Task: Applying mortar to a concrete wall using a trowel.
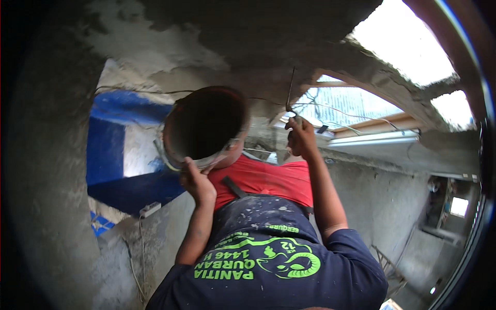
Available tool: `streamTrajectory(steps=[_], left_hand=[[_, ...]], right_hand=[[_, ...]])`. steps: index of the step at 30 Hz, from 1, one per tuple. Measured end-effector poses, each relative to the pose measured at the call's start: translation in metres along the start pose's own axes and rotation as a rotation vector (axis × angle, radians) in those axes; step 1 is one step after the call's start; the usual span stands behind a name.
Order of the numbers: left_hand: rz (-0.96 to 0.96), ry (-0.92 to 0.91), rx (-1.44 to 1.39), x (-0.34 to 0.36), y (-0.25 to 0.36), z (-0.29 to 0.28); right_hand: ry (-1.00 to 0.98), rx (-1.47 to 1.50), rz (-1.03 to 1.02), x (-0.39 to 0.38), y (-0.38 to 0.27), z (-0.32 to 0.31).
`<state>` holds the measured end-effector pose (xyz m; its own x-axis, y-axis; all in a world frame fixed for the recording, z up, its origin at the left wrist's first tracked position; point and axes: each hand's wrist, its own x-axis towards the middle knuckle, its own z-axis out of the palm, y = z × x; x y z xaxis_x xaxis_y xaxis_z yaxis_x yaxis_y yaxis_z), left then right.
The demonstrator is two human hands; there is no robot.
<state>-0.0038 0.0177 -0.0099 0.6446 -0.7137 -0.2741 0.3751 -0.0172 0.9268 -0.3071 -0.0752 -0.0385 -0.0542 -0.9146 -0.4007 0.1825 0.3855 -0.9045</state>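
Note:
My left hand (198, 182) grips the lower rim of a round bucket (204, 124), whose dark inside faces me. My right hand (301, 137) is closed on a thin metal tool (291, 90) that points up against the rough grey cement surface (248, 31). Between my forearms are a red garment (268, 178) and a dark cloth speckled with plaster (258, 212), crossed by a strap. I cannot tell whose they are. My navy shirt with green print (258, 263) fills the bottom of the view.
A blue-painted wall (111, 150) shows through an opening at the left, with a white socket box (150, 209) and its cable below it. Bright roof openings (403, 41) and a wooden batten (372, 126) lie upper right. A wooden frame (387, 263) leans lower right.

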Motion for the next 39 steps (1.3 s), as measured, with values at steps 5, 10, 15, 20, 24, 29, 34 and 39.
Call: streamTrajectory(steps=[5, 10, 15, 20, 24, 29, 34, 39], left_hand=[[0.067, 0.042, 0.066, -0.018, 0.002, -0.014], [0.030, -0.100, 0.307, -0.013, -0.020, -0.073], [0.115, -0.177, 0.326, -0.031, -0.003, -0.079], [0.163, -0.176, 0.420, -0.022, -0.003, -0.071], [0.086, -0.117, 0.207, -0.019, 0.000, -0.070], [-0.013, -0.082, 0.000, -0.020, 0.006, -0.049], [-0.034, -0.076, -0.015, -0.022, 0.003, -0.038], [-0.025, -0.012, -0.014, -0.015, -0.002, -0.032]], right_hand=[[-0.149, -0.388, -0.011, 0.013, -0.058, 0.040], [-0.076, -0.571, 0.045, -0.021, -0.064, 0.045], [-0.150, -0.122, 0.288, -0.091, 0.017, 0.012], [-0.097, -0.017, 0.514, -0.139, 0.036, -0.001], [-0.071, 0.320, 0.530, -0.123, 0.023, 0.016], [-0.211, 0.559, 0.506, -0.108, 0.005, 0.070], [-0.306, 0.445, 0.289, -0.106, -0.025, 0.108], [-0.151, 0.428, 0.272, -0.096, -0.025, 0.146]])
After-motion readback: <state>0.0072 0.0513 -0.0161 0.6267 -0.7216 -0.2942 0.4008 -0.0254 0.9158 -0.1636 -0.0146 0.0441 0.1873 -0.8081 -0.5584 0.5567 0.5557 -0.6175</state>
